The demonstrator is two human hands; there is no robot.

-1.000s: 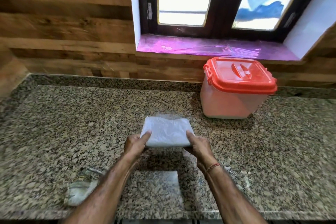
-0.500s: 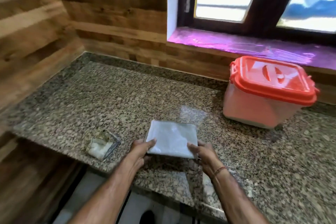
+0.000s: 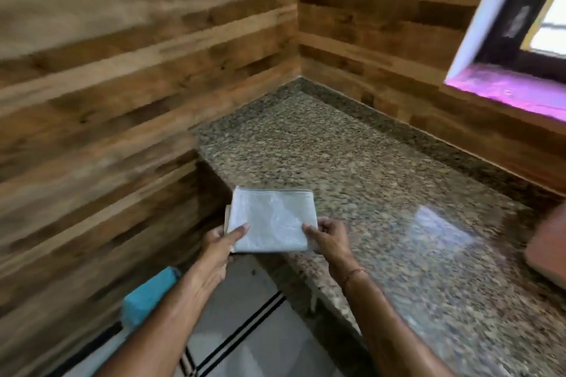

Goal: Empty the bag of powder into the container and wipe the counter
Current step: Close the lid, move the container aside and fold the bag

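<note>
A flat, folded white plastic bag (image 3: 271, 219) is held level in front of me, over the left end of the speckled granite counter (image 3: 382, 193). My left hand (image 3: 222, 242) pinches its near left corner and my right hand (image 3: 329, 237) pinches its near right corner. Only a blurred pale-red edge of the container (image 3: 546, 249) shows at the far right of the frame.
Wood-panelled walls close the counter at the back and left. A window with a pink-lit sill (image 3: 514, 92) is at the upper right. Below the counter's left end lie a tiled floor (image 3: 251, 324) and a blue object (image 3: 150, 295).
The view has swung left, so the container has slid to the right edge and the crumpled cloth is out of sight. Both hands have carried the bag left, off the counter's middle.
</note>
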